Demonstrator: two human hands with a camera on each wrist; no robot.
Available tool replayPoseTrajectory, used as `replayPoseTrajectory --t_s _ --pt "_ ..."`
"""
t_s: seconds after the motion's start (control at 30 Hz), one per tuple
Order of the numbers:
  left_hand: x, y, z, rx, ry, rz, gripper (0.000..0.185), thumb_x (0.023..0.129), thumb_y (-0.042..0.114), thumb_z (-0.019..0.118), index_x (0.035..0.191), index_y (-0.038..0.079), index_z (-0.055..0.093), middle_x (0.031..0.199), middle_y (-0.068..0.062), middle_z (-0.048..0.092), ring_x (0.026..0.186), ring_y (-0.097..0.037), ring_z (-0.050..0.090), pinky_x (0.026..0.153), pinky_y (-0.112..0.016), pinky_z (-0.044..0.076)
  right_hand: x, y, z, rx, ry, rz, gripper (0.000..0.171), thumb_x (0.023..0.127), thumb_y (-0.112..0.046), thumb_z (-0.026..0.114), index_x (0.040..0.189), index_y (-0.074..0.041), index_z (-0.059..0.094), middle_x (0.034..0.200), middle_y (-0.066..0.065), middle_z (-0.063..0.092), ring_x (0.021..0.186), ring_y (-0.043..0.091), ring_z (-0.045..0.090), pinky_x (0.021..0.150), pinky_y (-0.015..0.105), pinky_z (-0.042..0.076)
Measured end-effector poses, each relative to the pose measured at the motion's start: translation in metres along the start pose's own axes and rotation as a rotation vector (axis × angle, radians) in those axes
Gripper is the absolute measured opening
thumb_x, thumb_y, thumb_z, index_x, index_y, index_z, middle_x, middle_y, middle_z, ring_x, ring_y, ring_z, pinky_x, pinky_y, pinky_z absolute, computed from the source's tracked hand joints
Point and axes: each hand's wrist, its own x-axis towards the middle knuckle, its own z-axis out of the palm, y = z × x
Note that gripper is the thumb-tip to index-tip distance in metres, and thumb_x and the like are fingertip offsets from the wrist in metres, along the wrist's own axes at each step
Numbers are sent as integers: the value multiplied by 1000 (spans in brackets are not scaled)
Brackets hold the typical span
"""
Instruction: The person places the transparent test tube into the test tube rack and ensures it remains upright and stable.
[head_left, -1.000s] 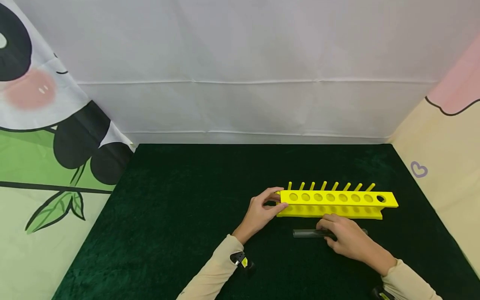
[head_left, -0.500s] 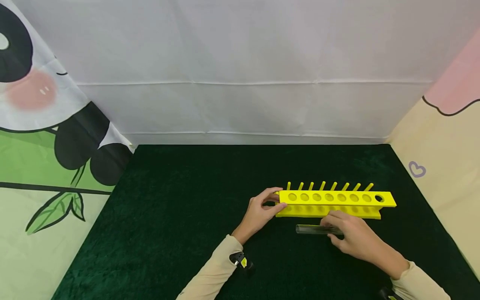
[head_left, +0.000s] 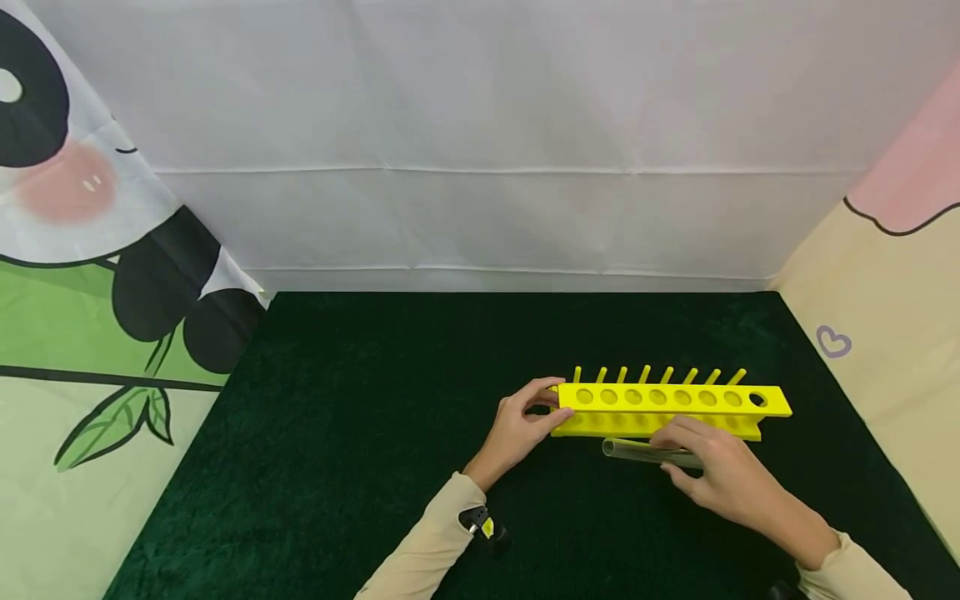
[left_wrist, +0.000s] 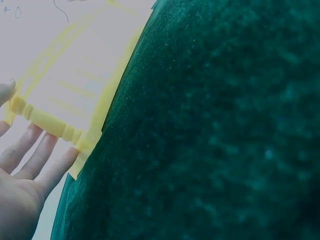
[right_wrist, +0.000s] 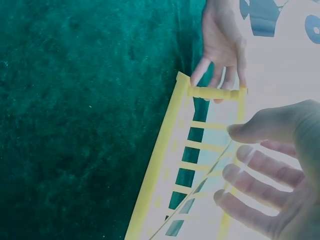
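Fingers of your left hand (head_left: 525, 425) curl round the left end of the yellow test-tube rack (head_left: 670, 407), thumb on the near side, gripping it where it stands on the dark green cloth (head_left: 360, 433), right of centre. Your right hand (head_left: 720, 471) pinches a clear glass tube (head_left: 637, 451) between thumb and fingertips; the tube lies nearly level, just in front of the rack's near side, its open end pointing left. White sheeting (head_left: 480, 150) hangs behind the far edge.
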Motion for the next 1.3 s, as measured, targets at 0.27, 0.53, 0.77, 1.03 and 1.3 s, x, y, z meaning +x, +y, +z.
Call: replayPoseTrajectory --t_s 0.27,0.53,0.77,1.03,1.3 --pt "1 -8 2 -12 2 7 46 90 23 66 132 11 51 122 -4 57 105 -13 59 80 -26 54 -1 -3 -8 13 44 4 45 65 -4 83 100 -22 62 99 -13 60 82 3 56 72 25 53" --pt "0 11 0 -4 7 27 42 90 13 65 130 10 52 121 -12 58 105 -18 59 80 -27 54 0 -8 -17 51 105 6 48 62 -1 84 99 -23 61 95 -15 59 80 3 56 69 24 54" --pt "-6 24 -2 -7 12 61 39 90 10 64 128 10 53 119 -12 59 103 -18 60 80 -27 54 -3 -7 -20 131 190 8 52 59 6 84 97 -19 61 93 -10 61 81 6 55 70 15 51" --pt "-6 23 -2 -14 5 52 40 91 13 64 129 12 53 119 -13 59 103 -20 60 80 -31 55 -6 -8 -28 190 245 80 55 57 12 84 97 -16 61 94 -8 60 86 3 55 71 13 51" --pt "-7 25 -3 -25 -1 48 40 91 12 64 129 12 53 119 -14 59 104 -21 60 80 -33 55 -7 -10 -34 229 296 128 52 58 15 82 97 -13 62 93 -6 60 87 1 55 71 12 51"
